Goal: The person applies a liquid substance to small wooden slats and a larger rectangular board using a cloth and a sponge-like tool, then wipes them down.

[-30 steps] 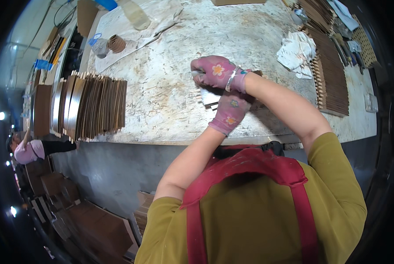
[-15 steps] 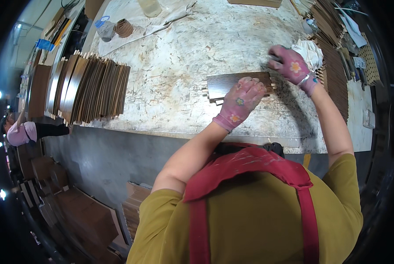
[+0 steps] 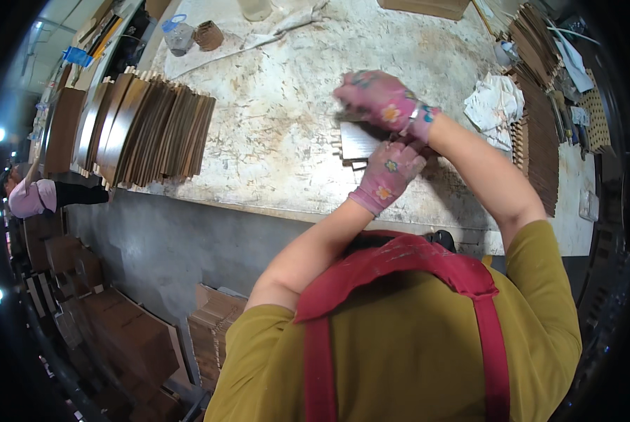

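Note:
A small dark-brown wooden board [image 3: 358,143] with pale dowels at its left end lies flat on the worktable, mostly covered by my hands and glare. My left hand [image 3: 391,174], in a pink flowered glove, grips its near edge with bent fingers; the thumb is hidden. Just beyond, my right hand [image 3: 379,103], gloved alike, is over the board's far edge. Its fingers are curled together and somewhat blurred, and what they hold, if anything, cannot be made out. The right forearm passes over the board's right part.
A row of upright dark boards [image 3: 156,130] with dowels stands on the left of the worktable [image 3: 280,126]. A crumpled white cloth [image 3: 494,109] lies at the right, beside more stacked boards [image 3: 538,151]. A jug [image 3: 178,39] and brown cup [image 3: 207,36] stand far left. Another person [image 3: 33,195] works at the far left.
My right hand has swung left from beside the white cloth to the board's far edge. My left hand has stayed on the board. The view has shifted slightly.

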The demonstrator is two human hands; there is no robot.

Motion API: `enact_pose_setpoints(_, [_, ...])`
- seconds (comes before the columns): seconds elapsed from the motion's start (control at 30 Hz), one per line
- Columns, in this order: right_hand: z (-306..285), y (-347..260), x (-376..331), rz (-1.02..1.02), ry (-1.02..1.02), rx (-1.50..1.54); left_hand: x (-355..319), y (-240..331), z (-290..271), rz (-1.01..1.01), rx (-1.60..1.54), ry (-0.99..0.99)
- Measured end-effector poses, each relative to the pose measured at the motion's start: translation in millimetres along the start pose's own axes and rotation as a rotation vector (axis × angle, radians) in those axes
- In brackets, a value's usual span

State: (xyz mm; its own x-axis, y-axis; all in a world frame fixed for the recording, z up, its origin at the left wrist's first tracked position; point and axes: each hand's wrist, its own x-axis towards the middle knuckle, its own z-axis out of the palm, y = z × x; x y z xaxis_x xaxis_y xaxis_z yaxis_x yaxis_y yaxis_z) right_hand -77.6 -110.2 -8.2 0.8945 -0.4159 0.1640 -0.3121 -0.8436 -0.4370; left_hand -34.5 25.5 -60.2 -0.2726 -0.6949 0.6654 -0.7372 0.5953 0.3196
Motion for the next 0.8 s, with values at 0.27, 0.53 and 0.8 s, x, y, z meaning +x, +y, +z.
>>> enact_pose_setpoints(0.27, [33, 13, -101, 0.574, 1.005, 1.192, -2, -19, -56, -0.273, 0.267, -0.392])
enact_pose_setpoints(0.53, [27, 36, -99, 0.58, 1.091, 1.092, -2, -48, -47, -0.171, 0.27, -0.576])
enact_pose_setpoints(0.8, [-47, 41, -156, 0.504, 1.161, 0.833, 32, -90, -229, -0.422, 0.358, -0.266])
